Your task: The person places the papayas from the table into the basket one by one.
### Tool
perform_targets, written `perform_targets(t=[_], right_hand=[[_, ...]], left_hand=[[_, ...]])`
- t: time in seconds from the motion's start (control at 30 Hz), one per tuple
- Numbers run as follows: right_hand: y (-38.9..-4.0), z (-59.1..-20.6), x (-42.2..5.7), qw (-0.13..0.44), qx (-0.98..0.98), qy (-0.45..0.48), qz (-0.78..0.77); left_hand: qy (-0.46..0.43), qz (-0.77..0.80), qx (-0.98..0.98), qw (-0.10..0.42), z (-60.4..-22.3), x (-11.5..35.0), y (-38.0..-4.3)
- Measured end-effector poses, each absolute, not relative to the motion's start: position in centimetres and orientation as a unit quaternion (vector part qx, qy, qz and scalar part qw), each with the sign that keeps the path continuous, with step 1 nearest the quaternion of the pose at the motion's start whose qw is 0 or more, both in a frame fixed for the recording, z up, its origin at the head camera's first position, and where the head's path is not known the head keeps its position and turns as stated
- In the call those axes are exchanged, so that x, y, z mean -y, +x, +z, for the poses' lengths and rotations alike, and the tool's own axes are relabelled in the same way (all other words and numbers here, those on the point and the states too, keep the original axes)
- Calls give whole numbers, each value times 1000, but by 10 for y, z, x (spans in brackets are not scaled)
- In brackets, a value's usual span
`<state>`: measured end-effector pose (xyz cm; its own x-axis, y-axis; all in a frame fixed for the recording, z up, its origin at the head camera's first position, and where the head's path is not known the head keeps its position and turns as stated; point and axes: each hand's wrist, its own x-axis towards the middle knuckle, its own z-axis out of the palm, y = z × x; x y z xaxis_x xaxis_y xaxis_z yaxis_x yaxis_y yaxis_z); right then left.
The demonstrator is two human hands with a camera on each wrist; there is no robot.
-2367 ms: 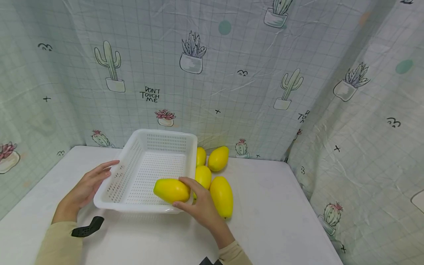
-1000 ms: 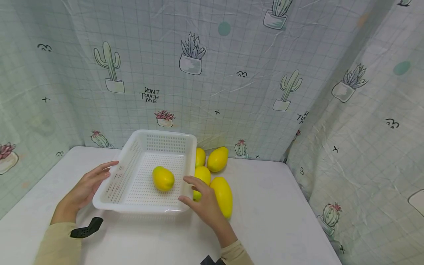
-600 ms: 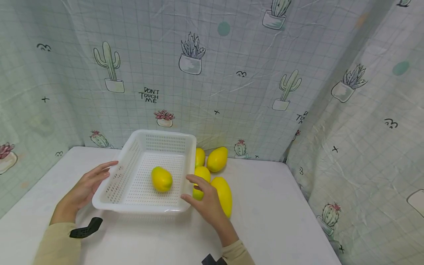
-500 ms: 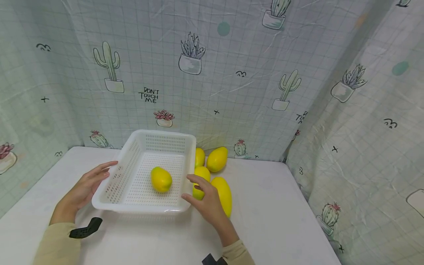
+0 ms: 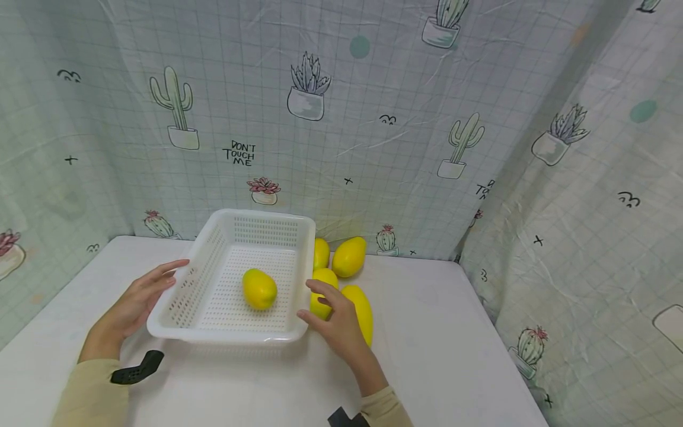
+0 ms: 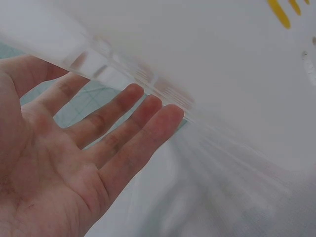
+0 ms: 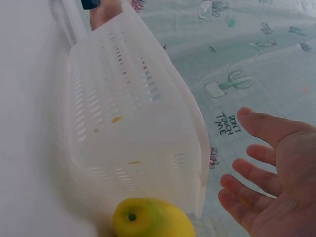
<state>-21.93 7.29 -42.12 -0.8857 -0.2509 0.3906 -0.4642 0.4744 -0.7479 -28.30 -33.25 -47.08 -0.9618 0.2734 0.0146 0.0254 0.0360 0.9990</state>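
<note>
A white perforated plastic basket (image 5: 229, 338) stands on the table, with one yellow mango (image 5: 259, 289) lying inside. My left hand (image 5: 136, 302) is at the basket's left side; in the left wrist view its extended fingertips (image 6: 168, 121) meet the wall below the rim. Just right of the opposite rim is my right hand (image 5: 338, 320), thumb and fingers spread, holding nothing. Beside and partly under it in the head view lie a long mango (image 5: 361, 311) and another mango (image 5: 322, 290). One mango (image 7: 153, 217) shows outside the basket in the right wrist view.
Farther back, two more mangoes, one round-ended (image 5: 321, 252) and one pointed (image 5: 349, 257), lie along the basket's right side. The white table (image 5: 432, 344) extends to the right. A cactus-print curtain (image 5: 341, 148) hangs close behind and on both sides.
My right hand let go of a mango inside the basket, which now lies more toward the middle. The hand drew back rightward over the rim. The left hand and basket stayed put.
</note>
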Motion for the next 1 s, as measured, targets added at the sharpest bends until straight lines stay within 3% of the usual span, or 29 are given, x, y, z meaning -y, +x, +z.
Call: perform_targets(t=[1.0], right_hand=[[-223, -421, -88, 137, 835, 192, 497]], left_hand=[[107, 686, -714, 95, -467, 331, -281]])
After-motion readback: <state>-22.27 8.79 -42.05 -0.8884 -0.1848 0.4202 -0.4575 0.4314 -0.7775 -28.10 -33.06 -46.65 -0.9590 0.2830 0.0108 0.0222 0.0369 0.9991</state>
